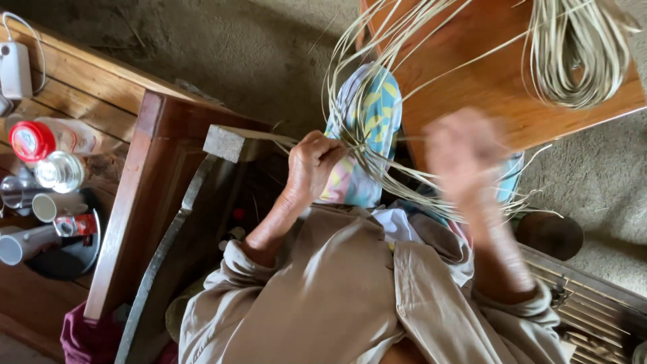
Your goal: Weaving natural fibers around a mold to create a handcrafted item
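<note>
left hand [314, 160] pinches pale straw strips [377, 145] | right hand [464, 154] blurred, grip unclear | judged: keep strips taut near wooden bench [472, 74]

The reed strips [377, 101] are pale straw, the coiled bundle [573, 54] the same. The cloth [367, 135] is patterned blue, yellow and pink. The jar lid [30, 140] is red, the shirt [337, 290] beige, the table [472, 74] orange-brown.
</note>
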